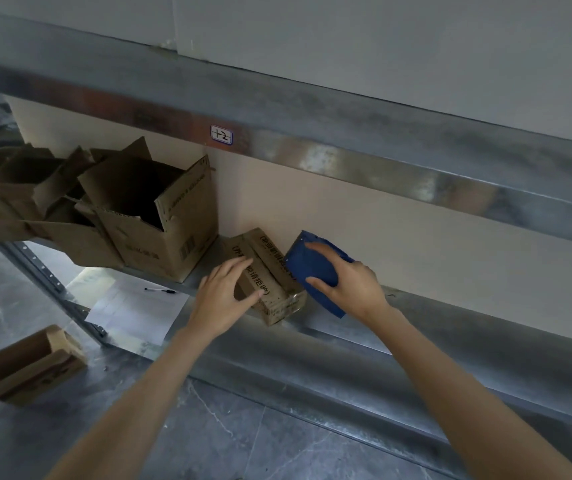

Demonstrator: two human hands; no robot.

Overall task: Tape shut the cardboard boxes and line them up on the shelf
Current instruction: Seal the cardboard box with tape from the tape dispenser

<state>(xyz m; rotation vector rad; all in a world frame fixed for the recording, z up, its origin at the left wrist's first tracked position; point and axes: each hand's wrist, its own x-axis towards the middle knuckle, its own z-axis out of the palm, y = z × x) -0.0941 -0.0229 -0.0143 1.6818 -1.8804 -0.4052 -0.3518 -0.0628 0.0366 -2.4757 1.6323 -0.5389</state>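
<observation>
Cardboard small box (274, 275): taken as the landmark. It lies on the metal shelf (346, 341) at its front edge, turned askew to that edge, with its flaps closed and printed writing on top. A sheen is seen on its near end; whether that is tape cannot be told.
Left hand (223, 299): laid on the left part of the small box. The fingers are spread over the top and the thumb is set against the near side, so the box is held steady in a light grip.
Right hand (350, 282): closed round the blue tape dispenser (312, 268), fingers over the top and thumb underneath.
Tape dispenser: held tilted against the right side of the small box, touching it or just beside it. The contact itself is hidden.
Open boxes (159, 216): clustered on the same shelf to the left of the small box, flaps up, not yet sealed.
Floor box (31, 362): open, well to the lower left of the small box.
Paper sheet (135, 310) and pen (160, 290): below and left of the small box.
Step in hand: judged to be the taping of the small box; lining up has not begun.
Next move: the dispenser would need to be drawn along the flap seam while the box is pinned by the left hand. The box would then need to be squared to the shelf edge.
</observation>
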